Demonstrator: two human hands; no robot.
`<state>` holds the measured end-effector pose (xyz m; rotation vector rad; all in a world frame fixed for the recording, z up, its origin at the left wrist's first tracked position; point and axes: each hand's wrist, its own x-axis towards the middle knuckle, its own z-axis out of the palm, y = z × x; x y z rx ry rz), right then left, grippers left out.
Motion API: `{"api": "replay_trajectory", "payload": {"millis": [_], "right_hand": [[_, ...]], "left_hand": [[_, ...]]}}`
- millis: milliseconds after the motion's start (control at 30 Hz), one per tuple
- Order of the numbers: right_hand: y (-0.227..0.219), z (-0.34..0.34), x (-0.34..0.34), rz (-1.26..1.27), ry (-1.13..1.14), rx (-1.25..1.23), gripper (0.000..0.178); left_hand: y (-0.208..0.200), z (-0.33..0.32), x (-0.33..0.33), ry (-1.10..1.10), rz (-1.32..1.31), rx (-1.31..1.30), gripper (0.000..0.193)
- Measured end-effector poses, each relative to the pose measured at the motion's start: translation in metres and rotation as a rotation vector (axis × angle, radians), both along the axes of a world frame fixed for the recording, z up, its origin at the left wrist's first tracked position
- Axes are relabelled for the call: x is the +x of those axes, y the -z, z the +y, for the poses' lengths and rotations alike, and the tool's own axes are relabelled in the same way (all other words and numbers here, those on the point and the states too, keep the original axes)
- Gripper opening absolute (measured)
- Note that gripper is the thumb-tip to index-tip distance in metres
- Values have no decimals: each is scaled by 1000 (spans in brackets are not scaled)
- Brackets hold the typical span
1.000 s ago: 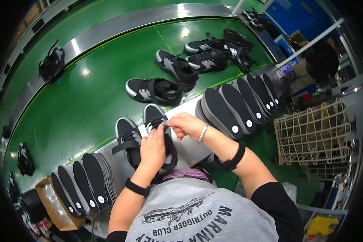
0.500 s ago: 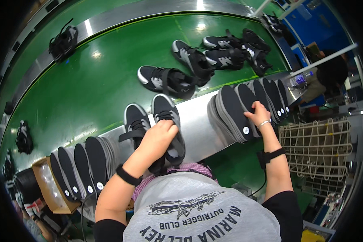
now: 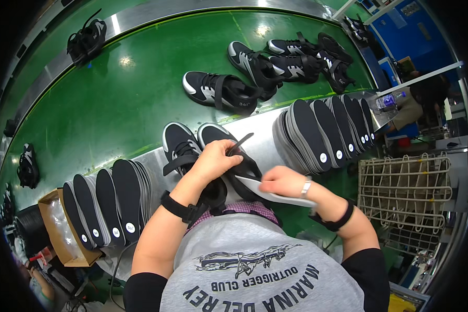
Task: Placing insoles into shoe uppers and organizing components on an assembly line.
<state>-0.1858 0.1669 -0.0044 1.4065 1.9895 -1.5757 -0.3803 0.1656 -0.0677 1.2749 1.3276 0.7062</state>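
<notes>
Two black sneakers with silver-grey toes stand side by side in front of me on the metal ledge. My left hand (image 3: 216,160) is closed on the strap (image 3: 242,141) of the right-hand sneaker (image 3: 213,132), pulling it up beside the shoe's opening. In my right hand (image 3: 283,182) is an insole (image 3: 251,187), its pale underside showing and its tip at the opening of that shoe. How far the tip reaches inside is hidden. The left-hand sneaker (image 3: 177,136) stands untouched, its strap sticking out to the left.
Stacks of black insoles stand on the right (image 3: 302,130) and on the left (image 3: 125,193). An open cardboard box (image 3: 83,257) sits beyond the left stacks. More sneakers (image 3: 218,92) lie on the green conveyor (image 3: 135,104). A wire rack (image 3: 405,192) is at the right.
My right hand has come from the right-hand stacks to the sneaker, now with an insole. My left hand has lifted the shoe's strap. The shoes on the conveyor appear slightly shifted in view.
</notes>
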Motion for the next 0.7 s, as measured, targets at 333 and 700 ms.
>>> {"api": "replay_trajectory", "payload": {"millis": [333, 700], "right_hand": [[-21, -30, -17, -516, -483, 594, 43], [43, -5, -51, -480, -452, 547, 15]], "left_hand": [[13, -5, 12, -95, 118, 179, 24], [15, 1, 21, -115, -16, 45, 24]]}}
